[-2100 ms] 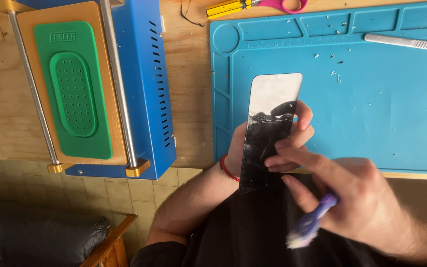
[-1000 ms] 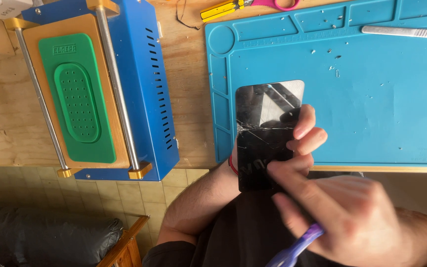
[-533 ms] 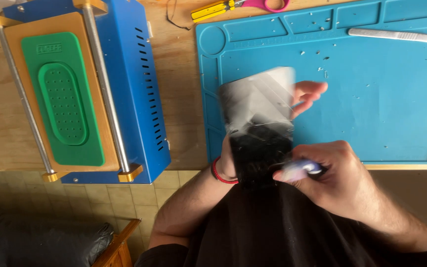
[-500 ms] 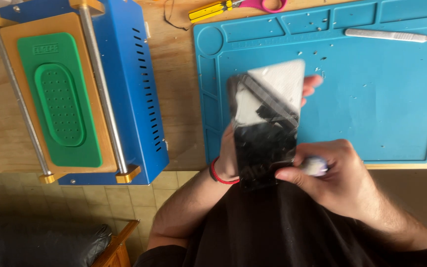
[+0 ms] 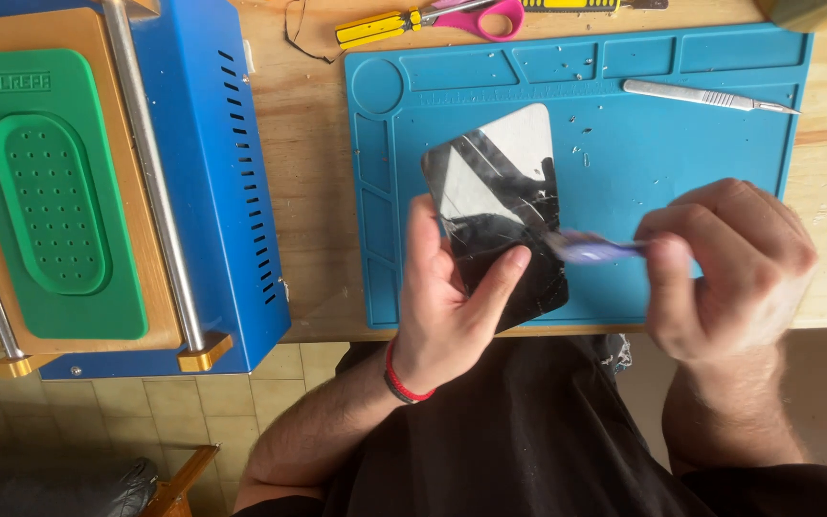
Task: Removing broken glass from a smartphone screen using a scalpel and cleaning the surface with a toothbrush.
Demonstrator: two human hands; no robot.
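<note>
The left hand [image 5: 447,306] grips a cracked phone screen [image 5: 502,215]; the right hand [image 5: 725,263] pinches a purple-handled tool [image 5: 593,251] against it. Around them — a scalpel [image 5: 710,97] at 1 o'clock, scissors [image 5: 476,16] at 12, a blue machine [image 5: 212,182] at 9 — on a blue mat [image 5: 624,144] over the wooden table [image 5: 313,144].

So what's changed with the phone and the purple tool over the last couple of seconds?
The right hand came up from below the phone to its right side, and the purple tool now touches the cracked phone at its right edge. The left hand still grips the phone over the blue mat. The scalpel hasn't moved.
</note>
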